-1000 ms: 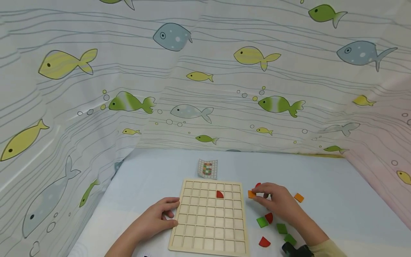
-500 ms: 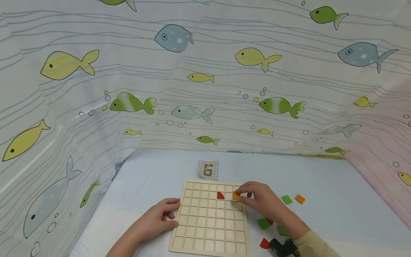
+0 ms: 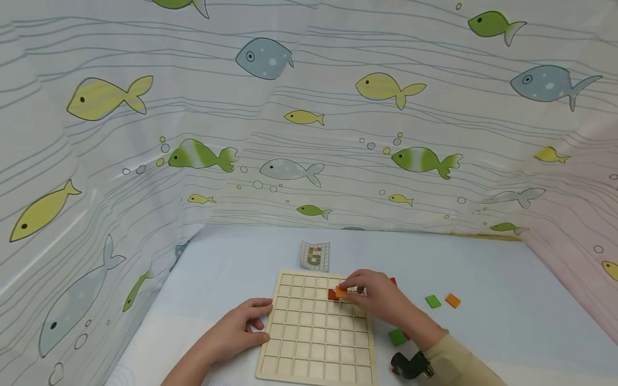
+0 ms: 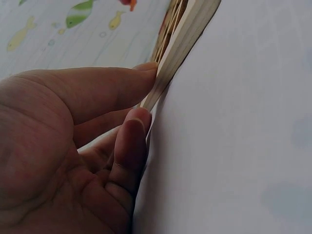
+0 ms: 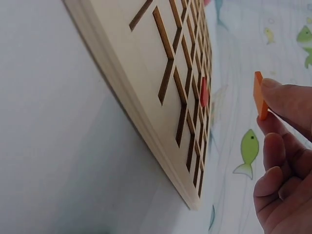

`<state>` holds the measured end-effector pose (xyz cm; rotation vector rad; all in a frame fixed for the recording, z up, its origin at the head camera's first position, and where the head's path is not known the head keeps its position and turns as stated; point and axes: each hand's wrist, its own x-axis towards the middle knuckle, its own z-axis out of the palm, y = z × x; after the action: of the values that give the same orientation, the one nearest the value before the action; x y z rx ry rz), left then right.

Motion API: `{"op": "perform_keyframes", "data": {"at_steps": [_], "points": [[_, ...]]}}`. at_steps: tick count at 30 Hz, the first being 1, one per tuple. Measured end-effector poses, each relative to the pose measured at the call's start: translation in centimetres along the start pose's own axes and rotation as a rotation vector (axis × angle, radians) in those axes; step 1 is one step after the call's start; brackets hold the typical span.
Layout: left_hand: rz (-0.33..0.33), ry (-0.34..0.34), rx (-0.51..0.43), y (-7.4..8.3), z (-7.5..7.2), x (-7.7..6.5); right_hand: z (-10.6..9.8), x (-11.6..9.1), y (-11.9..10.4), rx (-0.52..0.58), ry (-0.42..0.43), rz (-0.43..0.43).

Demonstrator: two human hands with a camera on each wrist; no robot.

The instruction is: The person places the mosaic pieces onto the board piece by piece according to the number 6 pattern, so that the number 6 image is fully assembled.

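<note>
My left hand (image 3: 238, 324) rests at the left edge of the wooden grid board (image 3: 309, 335), thumb and fingertips spread along the rim. In the left wrist view, its fingertips touch the board's side (image 4: 183, 44). Between thumb and fingers of my right hand (image 3: 379, 295) I pinch a square orange tile (image 3: 341, 291), held over the board's upper right part. It overlaps the right side of a red quarter-round tile (image 3: 331, 294) lying in a cell. The right wrist view shows the orange tile (image 5: 260, 96) tilted up off the board, the other fingers curled.
A small pattern card (image 3: 315, 256) with a coloured grid design lies behind the board. Right of it are loose tiles: a green one (image 3: 433, 301), an orange one (image 3: 453, 300), another green one (image 3: 397, 336) and a partly hidden red one (image 3: 393, 280). A black device (image 3: 409, 365) sits at my right wrist.
My right hand has carried the orange tile left from beside the board to over the cell area near the red tile. The left hand stays at the board's edge.
</note>
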<state>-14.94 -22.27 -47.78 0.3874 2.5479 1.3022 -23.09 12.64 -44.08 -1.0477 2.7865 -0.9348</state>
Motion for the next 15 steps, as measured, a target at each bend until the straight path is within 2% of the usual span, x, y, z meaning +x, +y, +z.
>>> {"op": "perform_keyframes", "data": {"at_steps": [8,15], "points": [[-0.004,-0.001,0.001,0.2,0.0,0.0,1.1,1.4,-0.3,0.003,-0.016,0.013],[-0.002,-0.008,-0.017,0.1,0.0,0.0,2.0,2.7,-0.6,0.04,-0.081,0.025]]}}
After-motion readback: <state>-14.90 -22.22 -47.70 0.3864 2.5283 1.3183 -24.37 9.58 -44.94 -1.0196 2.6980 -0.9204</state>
